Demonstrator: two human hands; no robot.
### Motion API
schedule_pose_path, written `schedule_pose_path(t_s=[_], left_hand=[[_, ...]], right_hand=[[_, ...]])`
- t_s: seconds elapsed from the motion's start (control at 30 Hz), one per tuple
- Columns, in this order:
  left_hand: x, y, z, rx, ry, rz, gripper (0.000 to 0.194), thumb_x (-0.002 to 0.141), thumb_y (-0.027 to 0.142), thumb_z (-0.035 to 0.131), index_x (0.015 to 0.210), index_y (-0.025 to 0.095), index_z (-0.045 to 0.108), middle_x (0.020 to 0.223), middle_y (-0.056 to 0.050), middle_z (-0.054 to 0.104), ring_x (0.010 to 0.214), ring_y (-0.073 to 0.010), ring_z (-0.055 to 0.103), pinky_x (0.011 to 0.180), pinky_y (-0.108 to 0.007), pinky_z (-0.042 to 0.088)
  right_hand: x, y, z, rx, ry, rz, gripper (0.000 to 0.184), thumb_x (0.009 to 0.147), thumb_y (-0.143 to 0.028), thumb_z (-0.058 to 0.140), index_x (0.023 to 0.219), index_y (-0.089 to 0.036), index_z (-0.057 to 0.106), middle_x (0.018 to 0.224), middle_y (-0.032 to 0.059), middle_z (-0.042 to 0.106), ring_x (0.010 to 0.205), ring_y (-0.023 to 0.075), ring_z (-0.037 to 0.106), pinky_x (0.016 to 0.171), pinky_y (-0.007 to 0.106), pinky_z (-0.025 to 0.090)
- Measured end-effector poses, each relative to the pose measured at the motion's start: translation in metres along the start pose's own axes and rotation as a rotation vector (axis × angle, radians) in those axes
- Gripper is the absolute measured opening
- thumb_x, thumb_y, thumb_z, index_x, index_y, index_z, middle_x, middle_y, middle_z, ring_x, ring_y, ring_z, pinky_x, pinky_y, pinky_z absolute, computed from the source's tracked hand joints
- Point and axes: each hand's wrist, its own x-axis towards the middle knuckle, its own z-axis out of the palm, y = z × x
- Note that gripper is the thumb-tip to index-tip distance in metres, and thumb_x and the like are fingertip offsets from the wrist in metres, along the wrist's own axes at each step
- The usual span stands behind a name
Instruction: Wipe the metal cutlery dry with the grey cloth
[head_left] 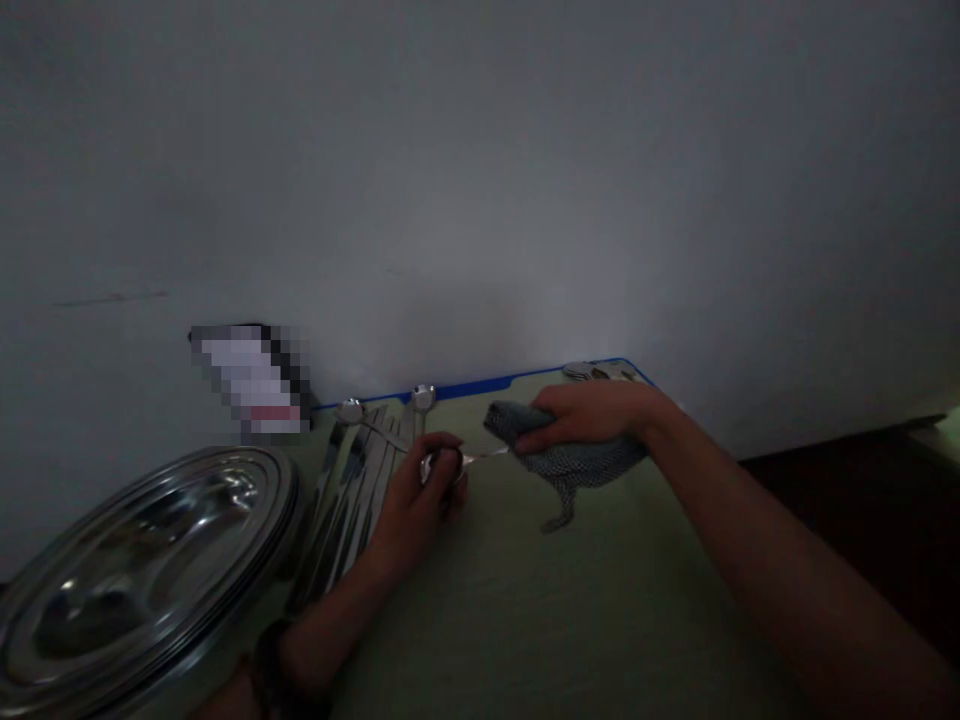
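Observation:
My left hand [424,490] is closed around the bowl end of a shiny metal spoon [486,456]. Its thin handle points right, toward a grey checked cloth [581,465]. My right hand [592,412] grips that cloth in a bunch, and one corner hangs down over the table. The handle's far end meets the cloth's edge, so I cannot tell how much of it is wrapped. Left of my left hand lie several table knives [352,490] side by side. Two round-bowled spoons, one at the back [424,397] and another farther left [350,410], rest by them.
A stack of oval metal trays [262,470] fills the left side of the pale green table [525,620]. A phone-like object [251,378], blurred out, leans on the grey wall [480,180]. More metal cutlery [589,371] lies at the back right corner, behind my right hand.

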Motion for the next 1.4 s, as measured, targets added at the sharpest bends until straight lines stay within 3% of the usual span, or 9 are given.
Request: schedule_pose_path(t_s=[0.17,0.3,0.5,0.67,0.73,0.87,1.0,1.17,1.4], left_hand=[[0.004,0.003,-0.002,-0.169,0.103,-0.044,0.025,0.079,0.034,0.058,0.098,0.020,0.049,0.054,0.007,0.053,0.041,-0.0058,0.044,0.039,-0.016,0.033],[0.005,-0.002,-0.004,-0.444,0.176,-0.130,0.034,0.065,0.028,0.072,0.092,0.016,0.057,0.067,0.002,0.060,0.059,-0.0079,0.055,0.054,-0.017,0.043],[0.003,-0.010,-0.002,-0.354,0.111,-0.120,0.019,0.067,0.031,0.070,0.072,0.014,0.062,0.064,0.000,0.060,0.058,-0.0097,0.054,0.055,-0.020,0.042],[0.001,-0.005,0.002,-0.312,0.165,-0.144,0.023,0.070,0.035,0.066,0.081,0.014,0.063,0.067,0.001,0.057,0.058,-0.0074,0.049,0.051,-0.017,0.037],[0.001,-0.004,0.000,-0.315,0.200,-0.123,0.026,0.072,0.038,0.064,0.085,0.015,0.062,0.065,0.003,0.053,0.055,-0.0063,0.046,0.049,-0.017,0.035],[0.001,-0.003,-0.004,-0.293,0.191,-0.052,0.023,0.078,0.040,0.057,0.079,0.017,0.056,0.057,0.006,0.045,0.049,-0.0058,0.041,0.045,-0.017,0.030],[-0.004,-0.003,-0.003,-0.226,0.102,-0.056,0.030,0.081,0.045,0.052,0.072,0.016,0.052,0.053,0.006,0.042,0.046,-0.0066,0.038,0.043,-0.018,0.028],[-0.010,-0.004,0.000,-0.203,-0.017,-0.065,0.034,0.083,0.047,0.047,0.067,0.017,0.047,0.057,0.004,0.046,0.047,-0.0081,0.040,0.042,-0.019,0.030],[-0.009,-0.005,0.001,-0.027,-0.020,-0.053,0.034,0.086,0.045,0.041,0.069,0.017,0.050,0.059,0.003,0.049,0.048,-0.0087,0.042,0.045,-0.019,0.034]], right_hand=[[-0.017,0.010,-0.012,0.006,0.057,0.109,0.049,0.072,-0.062,0.046,0.074,-0.015,0.063,0.067,0.0025,0.062,0.057,0.0124,0.052,0.052,0.023,0.035],[0.004,-0.004,0.006,0.038,0.051,0.008,0.047,0.075,-0.058,0.044,0.074,-0.014,0.062,0.066,0.0018,0.060,0.055,0.0104,0.050,0.050,0.022,0.034],[0.029,-0.019,0.027,0.033,0.033,-0.116,0.047,0.078,-0.056,0.041,0.074,-0.013,0.060,0.063,0.0013,0.055,0.055,0.0096,0.047,0.051,0.023,0.034],[0.020,-0.007,0.018,0.050,-0.016,-0.069,0.044,0.078,-0.054,0.043,0.073,-0.014,0.060,0.064,0.0010,0.056,0.055,0.0100,0.047,0.051,0.023,0.035],[0.016,0.001,0.014,0.086,0.036,-0.026,0.041,0.076,-0.053,0.047,0.072,-0.014,0.060,0.065,0.0012,0.058,0.056,0.0105,0.048,0.051,0.023,0.035],[0.025,0.013,0.016,0.478,0.330,0.002,0.040,0.073,-0.054,0.052,0.079,-0.015,0.062,0.073,0.0033,0.063,0.065,0.0137,0.055,0.060,0.025,0.042],[0.057,0.009,0.036,1.254,0.592,-0.300,0.039,0.076,-0.051,0.048,0.090,-0.017,0.061,0.088,0.0050,0.066,0.085,0.0163,0.058,0.083,0.030,0.042],[0.083,0.008,0.067,1.779,0.469,-0.219,0.036,0.079,-0.037,0.035,0.096,-0.018,0.060,0.086,0.0060,0.067,0.090,0.0195,0.059,0.085,0.035,0.043],[0.089,0.020,0.082,1.817,0.453,-0.125,0.021,0.070,-0.022,0.052,0.088,-0.017,0.061,0.078,0.0039,0.067,0.083,0.0185,0.061,0.080,0.032,0.045]])
